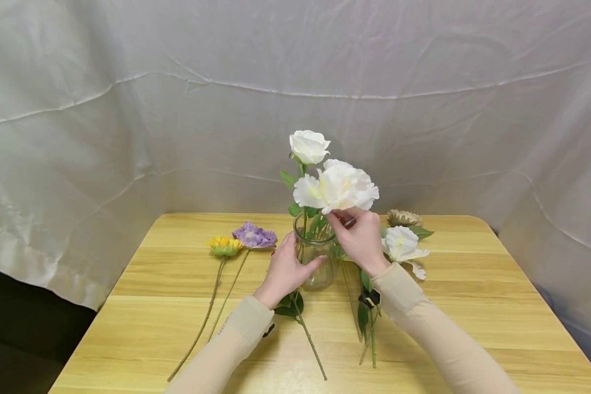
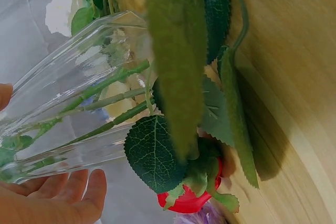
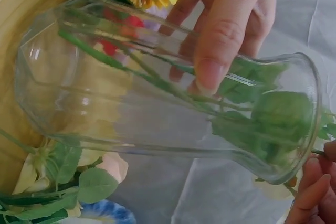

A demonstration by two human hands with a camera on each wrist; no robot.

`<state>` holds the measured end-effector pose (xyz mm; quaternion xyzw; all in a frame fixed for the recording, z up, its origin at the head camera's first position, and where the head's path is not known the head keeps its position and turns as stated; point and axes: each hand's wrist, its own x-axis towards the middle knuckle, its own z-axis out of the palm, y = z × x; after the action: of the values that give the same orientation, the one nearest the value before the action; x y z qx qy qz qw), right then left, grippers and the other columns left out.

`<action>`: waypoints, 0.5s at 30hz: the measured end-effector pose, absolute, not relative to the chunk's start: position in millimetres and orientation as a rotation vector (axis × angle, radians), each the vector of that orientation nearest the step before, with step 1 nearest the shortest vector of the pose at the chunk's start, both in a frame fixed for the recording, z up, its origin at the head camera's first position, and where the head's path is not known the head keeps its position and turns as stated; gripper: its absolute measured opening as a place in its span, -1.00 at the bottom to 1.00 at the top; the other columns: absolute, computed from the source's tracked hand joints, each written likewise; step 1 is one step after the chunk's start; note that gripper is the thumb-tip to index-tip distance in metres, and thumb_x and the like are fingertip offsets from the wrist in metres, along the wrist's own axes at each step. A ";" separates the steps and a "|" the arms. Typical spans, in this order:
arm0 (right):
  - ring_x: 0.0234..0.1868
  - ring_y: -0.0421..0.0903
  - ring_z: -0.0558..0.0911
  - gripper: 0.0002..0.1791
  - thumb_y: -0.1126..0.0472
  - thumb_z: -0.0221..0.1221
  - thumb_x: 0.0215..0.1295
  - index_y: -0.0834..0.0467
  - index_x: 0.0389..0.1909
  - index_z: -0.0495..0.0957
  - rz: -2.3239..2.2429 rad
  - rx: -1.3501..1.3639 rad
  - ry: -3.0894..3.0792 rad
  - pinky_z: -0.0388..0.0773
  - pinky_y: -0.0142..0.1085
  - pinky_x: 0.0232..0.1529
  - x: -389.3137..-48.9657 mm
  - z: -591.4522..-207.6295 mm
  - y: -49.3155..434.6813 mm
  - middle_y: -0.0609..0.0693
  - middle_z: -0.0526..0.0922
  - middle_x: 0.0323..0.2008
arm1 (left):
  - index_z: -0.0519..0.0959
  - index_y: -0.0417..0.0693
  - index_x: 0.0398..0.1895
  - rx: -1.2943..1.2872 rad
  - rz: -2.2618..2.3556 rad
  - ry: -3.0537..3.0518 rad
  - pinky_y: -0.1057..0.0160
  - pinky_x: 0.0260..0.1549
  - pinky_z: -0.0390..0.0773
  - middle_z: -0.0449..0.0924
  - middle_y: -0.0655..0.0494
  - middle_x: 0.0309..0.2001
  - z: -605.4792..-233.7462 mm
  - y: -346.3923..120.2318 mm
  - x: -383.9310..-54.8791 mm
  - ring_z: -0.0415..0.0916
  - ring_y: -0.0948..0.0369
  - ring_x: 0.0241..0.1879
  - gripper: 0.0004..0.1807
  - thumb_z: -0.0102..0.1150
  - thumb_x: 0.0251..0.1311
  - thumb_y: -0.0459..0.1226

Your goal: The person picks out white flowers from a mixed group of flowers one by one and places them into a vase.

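A clear glass vase stands upright near the middle of the table, with green stems and leaves inside. My left hand grips its side, the thumb across the front and the fingers behind. A white rose rises from the vase. Lower and to the right, ruffled white blooms spread over the mouth. Under them, my right hand pinches a stem just outside the vase's rim. The fingertips are partly hidden by petals in the head view.
A yellow sunflower and a purple flower lie left of the vase. A red flower with dark leaves lies by my left wrist. On the right are a white iris-like flower and a beige flower. Grey cloth hangs behind.
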<state>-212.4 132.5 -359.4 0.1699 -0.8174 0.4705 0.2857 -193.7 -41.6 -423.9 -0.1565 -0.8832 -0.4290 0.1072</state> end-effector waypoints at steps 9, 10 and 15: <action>-0.56 -0.02 0.63 -0.70 0.37 0.39 0.11 0.31 -0.11 0.64 1.129 0.467 -2.179 0.58 -0.27 -0.50 -212.2 -368.7 137.9 0.17 0.72 -0.49 | 0.37 -0.07 0.32 -0.481 -1.258 -2.593 0.01 0.16 0.63 0.55 -0.05 0.17 -425.0 -41.4 -193.3 0.59 -0.02 0.16 -0.28 0.43 0.16 -0.04; -0.53 0.00 0.66 -0.68 0.36 0.41 0.10 0.31 -0.10 0.64 1.108 0.458 -2.188 0.61 -0.22 -0.47 -211.9 -369.9 138.4 0.18 0.74 -0.45 | 0.37 -0.07 0.32 -0.482 -1.255 -2.594 0.01 0.16 0.63 0.55 -0.05 0.17 -425.0 -41.6 -193.1 0.59 -0.02 0.16 -0.29 0.43 0.16 -0.04; -0.43 0.06 0.70 -0.72 0.40 0.38 0.06 0.35 -0.16 0.66 1.124 0.413 -2.227 0.66 -0.17 -0.37 -208.9 -376.3 141.0 0.22 0.78 -0.36 | 0.37 -0.05 0.32 -0.469 -1.260 -2.605 0.01 0.19 0.61 0.55 -0.04 0.19 -425.5 -41.9 -192.4 0.58 -0.02 0.19 -0.29 0.42 0.17 -0.03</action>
<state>-208.9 141.0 -376.3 0.1556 -0.8398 0.4237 0.3016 -192.4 -41.9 -425.5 -0.1591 -0.8838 -0.4273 0.1049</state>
